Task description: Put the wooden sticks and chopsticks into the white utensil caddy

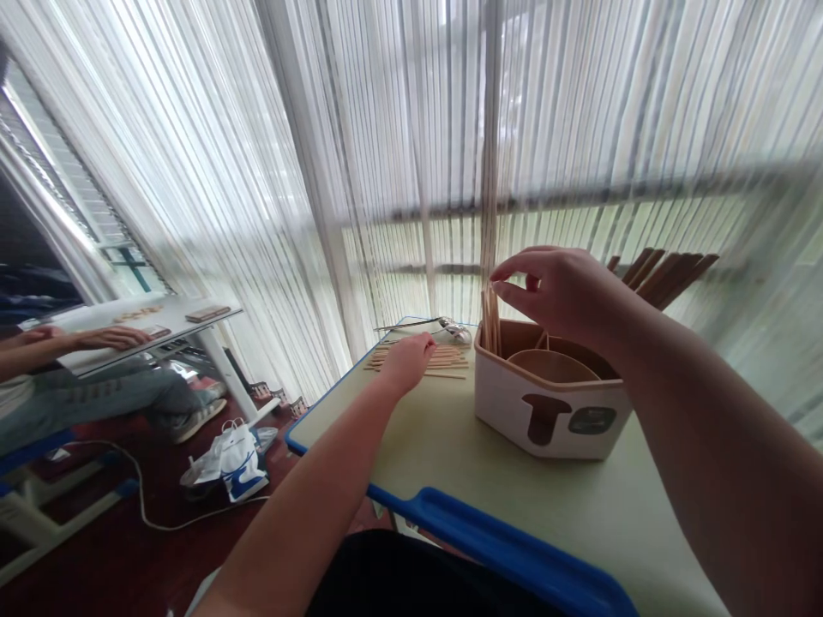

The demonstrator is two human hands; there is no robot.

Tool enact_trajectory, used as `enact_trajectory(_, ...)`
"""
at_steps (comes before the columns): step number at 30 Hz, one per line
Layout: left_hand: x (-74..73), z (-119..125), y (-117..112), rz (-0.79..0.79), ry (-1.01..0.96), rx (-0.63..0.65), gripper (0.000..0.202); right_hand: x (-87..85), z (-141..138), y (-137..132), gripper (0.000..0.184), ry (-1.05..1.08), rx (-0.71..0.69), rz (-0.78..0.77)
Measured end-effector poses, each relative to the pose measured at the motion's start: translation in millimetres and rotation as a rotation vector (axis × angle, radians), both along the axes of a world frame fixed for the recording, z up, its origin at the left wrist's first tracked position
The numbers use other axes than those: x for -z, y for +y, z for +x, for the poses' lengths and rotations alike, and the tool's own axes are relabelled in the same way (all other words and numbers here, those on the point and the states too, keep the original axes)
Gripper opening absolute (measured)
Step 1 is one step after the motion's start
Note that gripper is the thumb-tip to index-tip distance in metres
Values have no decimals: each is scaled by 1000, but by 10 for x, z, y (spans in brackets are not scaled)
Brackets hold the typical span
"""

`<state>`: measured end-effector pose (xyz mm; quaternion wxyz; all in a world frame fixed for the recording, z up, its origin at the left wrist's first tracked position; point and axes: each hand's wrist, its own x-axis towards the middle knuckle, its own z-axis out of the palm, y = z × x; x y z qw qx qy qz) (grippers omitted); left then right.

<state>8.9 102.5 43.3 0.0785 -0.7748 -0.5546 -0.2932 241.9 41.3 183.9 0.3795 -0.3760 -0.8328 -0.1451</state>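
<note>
A white organizer box (511, 426) with a brown inside stands on the desk. Thin wooden chopsticks (490, 330) are upright in its left compartment. Above them my right hand (556, 278) pinches thumb and forefinger together at the top of a chopstick. My left hand (406, 364) is closed over a spread of loose chopsticks (448, 362) lying on the desk; whatever its fingers hold is hidden. Just beyond it rest metal spoons (455, 331). Thicker brown chopsticks (675, 272) lean out of the box's rear right, partly behind my right wrist.
The pale desk (443, 437) has a raised blue edge (507, 544) on my side. Sheer curtains (411, 128) hang right behind it. At left, another person's hand (112, 338) rests on a second table (83, 367). A plastic bag (237, 463) and a cable lie on the floor.
</note>
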Motion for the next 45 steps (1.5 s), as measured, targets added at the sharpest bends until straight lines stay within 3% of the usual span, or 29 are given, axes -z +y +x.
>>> enact_trajectory(4,-42,14,-18,245,-159,2,16,52,-32,34,26,-9,-1,-28)
enact_trajectory(8,-54,35,-39,424,-282,125,13,162,-59,160,30,-24,-28,-65)
enact_trajectory(18,-62,91,-108,458,-349,294,12,287,-204,243,20,-126,-99,-196)
enact_trajectory(24,-85,177,-174,516,-391,367,9,269,-196,214,27,-59,-22,-198)
enact_trajectory(28,-68,219,-201,550,-374,380,11,237,-210,179,20,-39,-135,-221)
enact_trajectory(31,-54,208,-205,531,-322,336,19,170,-166,140,19,21,-157,-183)
enact_trajectory(37,20,93,-43,321,-153,179,32,-28,150,85,23,219,46,-27)
enact_trajectory(40,108,65,78,225,-94,151,33,-93,277,64,25,269,115,108)
enact_trajectory(45,198,81,132,128,-23,161,31,-169,334,-40,29,258,112,227)
